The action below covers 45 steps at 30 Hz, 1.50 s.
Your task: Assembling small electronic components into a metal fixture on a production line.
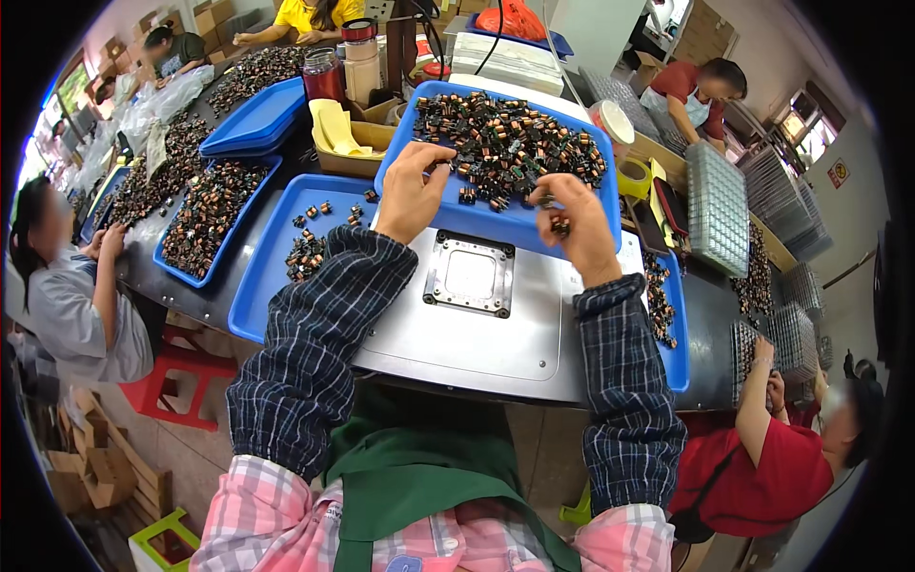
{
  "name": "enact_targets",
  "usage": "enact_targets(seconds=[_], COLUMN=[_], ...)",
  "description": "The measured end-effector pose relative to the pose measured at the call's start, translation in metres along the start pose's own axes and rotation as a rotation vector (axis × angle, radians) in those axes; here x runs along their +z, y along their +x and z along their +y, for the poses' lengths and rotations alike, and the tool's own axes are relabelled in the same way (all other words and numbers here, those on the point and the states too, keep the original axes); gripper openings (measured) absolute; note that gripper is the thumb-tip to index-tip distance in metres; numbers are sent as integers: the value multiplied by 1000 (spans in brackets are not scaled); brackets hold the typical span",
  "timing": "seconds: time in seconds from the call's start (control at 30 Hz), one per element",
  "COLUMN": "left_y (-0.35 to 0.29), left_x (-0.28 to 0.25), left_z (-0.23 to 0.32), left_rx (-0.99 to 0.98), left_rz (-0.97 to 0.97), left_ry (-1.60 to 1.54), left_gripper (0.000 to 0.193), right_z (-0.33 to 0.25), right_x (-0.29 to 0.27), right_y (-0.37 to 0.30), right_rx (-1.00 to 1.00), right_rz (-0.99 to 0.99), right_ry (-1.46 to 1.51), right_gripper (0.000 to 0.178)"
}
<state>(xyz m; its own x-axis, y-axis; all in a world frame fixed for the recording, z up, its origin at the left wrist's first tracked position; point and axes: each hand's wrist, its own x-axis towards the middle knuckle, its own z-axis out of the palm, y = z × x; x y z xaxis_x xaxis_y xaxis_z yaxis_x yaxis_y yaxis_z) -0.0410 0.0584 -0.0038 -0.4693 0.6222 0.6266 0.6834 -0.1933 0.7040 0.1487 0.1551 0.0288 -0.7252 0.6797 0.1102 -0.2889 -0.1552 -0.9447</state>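
A blue tray [510,221] heaped with small black parts wound with copper wire, which look like coils [515,143], lies in front of me. My left hand [415,194] is over the tray's near left edge, thumb and forefinger pinched together; what lies between them is too small to make out. Over the tray's near right side, my right hand [579,224] has its fingers curled round a small copper-wound coil [559,226]. Between my forearms, a square metal fixture [469,274] sits on a flat silver panel [448,343].
Blue trays with more coils stand left [253,286] and right [679,329] of the panel. Behind the left one are a cardboard box [348,162] with yellow paper and a red-lidded bottle [361,71]. Clear plastic trays [717,205] stand at right. Several people work around the table.
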Motion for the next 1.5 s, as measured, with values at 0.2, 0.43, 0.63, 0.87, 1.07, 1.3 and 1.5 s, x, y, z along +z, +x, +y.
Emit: enact_targets(seconds=[0.2,0.43,0.63,0.87,1.07,1.3,1.5], left_y=[-20,-40,-53,-58,-54,-57,-56], left_x=[-1,-14,-16,-10,-1,-5,-24], left_z=[28,29,40,37,45,40,33], left_rx=[-237,-188,-26,254,293,274,99], left_rz=[-179,-349,-509,-589,-650,-629,-414], left_ry=[-303,-239,-58,68,170,157,-75], left_gripper=[14,13,13,10,9,10,14], right_z=[14,20,18,22,18,-1,-1], right_x=[-44,-17,-39,-43,-47,-48,-39], right_y=[27,31,33,28,26,18,3], right_rx=[-231,-216,-155,-244,-250,-37,-43], right_rz=[197,226,208,180,126,238,166], right_ry=[-1170,-1655,-1132,-1141,-1381,-309,91], right_gripper=[20,32,18,17,22,15,19])
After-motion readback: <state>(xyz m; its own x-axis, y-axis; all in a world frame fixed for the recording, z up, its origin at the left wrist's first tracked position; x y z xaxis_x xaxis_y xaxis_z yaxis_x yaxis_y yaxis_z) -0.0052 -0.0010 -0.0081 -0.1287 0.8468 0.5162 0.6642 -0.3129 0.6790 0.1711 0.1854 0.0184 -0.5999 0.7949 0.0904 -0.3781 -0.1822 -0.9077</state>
